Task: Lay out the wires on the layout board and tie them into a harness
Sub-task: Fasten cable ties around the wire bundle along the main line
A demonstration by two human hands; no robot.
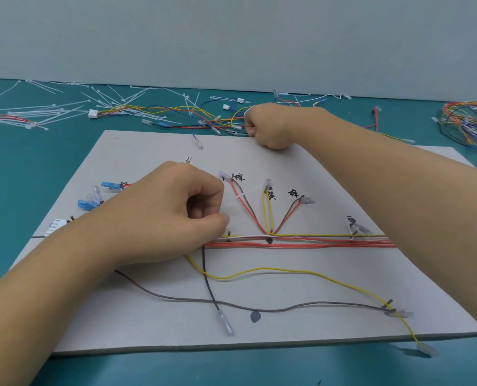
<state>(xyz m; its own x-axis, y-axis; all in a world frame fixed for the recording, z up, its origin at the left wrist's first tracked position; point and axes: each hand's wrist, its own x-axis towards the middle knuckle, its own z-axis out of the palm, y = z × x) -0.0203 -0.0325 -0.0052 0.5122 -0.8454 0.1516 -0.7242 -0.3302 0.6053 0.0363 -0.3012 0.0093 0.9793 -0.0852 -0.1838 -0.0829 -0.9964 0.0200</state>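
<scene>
Left hand, right hand: grasps hidden.

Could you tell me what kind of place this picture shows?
Most likely a wire-harness assembly bench in a workshop. A grey layout board with handwritten marks holds routed red and yellow wires, loose white plastic cable ties lie scattered on the teal table mat, and a tangle of coloured wires waits nearby.

Bare left hand, bare right hand, bare forearms right to frame edge, short-trimmed thumbnail on left.
</scene>
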